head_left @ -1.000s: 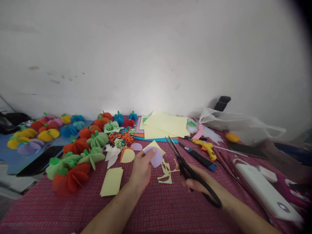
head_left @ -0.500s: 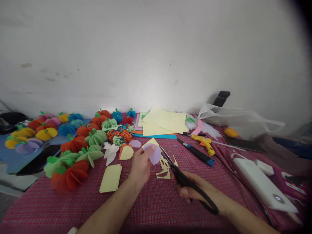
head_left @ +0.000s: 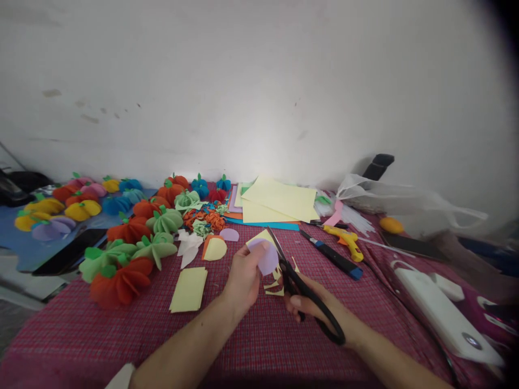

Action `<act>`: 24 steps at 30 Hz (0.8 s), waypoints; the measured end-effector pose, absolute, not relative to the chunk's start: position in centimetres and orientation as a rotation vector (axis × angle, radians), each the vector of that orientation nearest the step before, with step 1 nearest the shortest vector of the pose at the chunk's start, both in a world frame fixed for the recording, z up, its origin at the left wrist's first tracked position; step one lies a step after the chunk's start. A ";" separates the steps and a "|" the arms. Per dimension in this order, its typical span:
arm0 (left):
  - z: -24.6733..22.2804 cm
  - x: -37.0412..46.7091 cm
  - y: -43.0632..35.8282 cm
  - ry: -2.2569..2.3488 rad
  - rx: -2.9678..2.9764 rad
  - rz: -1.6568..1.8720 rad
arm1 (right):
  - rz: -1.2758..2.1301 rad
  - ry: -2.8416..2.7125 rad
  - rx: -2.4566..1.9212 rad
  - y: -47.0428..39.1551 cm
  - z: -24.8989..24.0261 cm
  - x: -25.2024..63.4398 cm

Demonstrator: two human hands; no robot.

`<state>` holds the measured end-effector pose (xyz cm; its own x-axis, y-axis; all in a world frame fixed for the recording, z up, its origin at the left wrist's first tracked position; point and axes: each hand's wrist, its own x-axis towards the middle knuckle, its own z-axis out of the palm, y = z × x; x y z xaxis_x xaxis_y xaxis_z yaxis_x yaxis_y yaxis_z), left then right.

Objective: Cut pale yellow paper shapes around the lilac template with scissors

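Note:
My left hand point(head_left: 244, 274) pinches a rounded purple paper piece point(head_left: 268, 260) against a yellow paper sheet point(head_left: 263, 235) behind it. Black-handled scissors point(head_left: 302, 289) are in my right hand point(head_left: 310, 302), their blades at the right edge of the held papers. Thin yellow offcuts point(head_left: 274, 292) lie on the cloth beneath the blades. Left of my left hand is a stack of yellow paper rectangles point(head_left: 188, 290). Beyond it rest rounded yellow pieces on orange ones point(head_left: 214, 249) and a small purple piece point(head_left: 230, 234).
Several coloured paper pumpkins point(head_left: 130, 230) fill the left side. Larger yellow sheets point(head_left: 279, 200) lie at the back by the wall. A utility knife point(head_left: 336, 257), a yellow glue gun point(head_left: 346, 240), a plastic bag point(head_left: 405, 192) and a white power bank point(head_left: 446, 313) sit on the right.
The scissors have swung to a steeper angle, their blades now along the papers' upper right edge. My left hand still holds the purple and yellow papers. The whole view has shifted slightly.

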<state>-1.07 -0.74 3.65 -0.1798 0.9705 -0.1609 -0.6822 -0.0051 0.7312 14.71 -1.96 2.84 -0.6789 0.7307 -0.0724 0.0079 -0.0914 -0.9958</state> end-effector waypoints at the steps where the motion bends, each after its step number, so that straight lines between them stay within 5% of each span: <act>1: 3.6 -1.1 -0.8 0.827 0.465 1.572 | 1.823 -1.664 -0.816 -2.0 2.8 14.6; 24: 3.4 -1.2 -0.7 0.806 0.469 1.614 | 1.783 -1.646 -0.948 -2.3 3.0 13.9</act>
<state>-1.17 -0.69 3.42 -0.2079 0.9691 -0.1328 -0.6883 -0.0484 0.7238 13.89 -2.32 2.98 -0.6134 0.7772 -0.1404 0.0781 -0.1173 -0.9900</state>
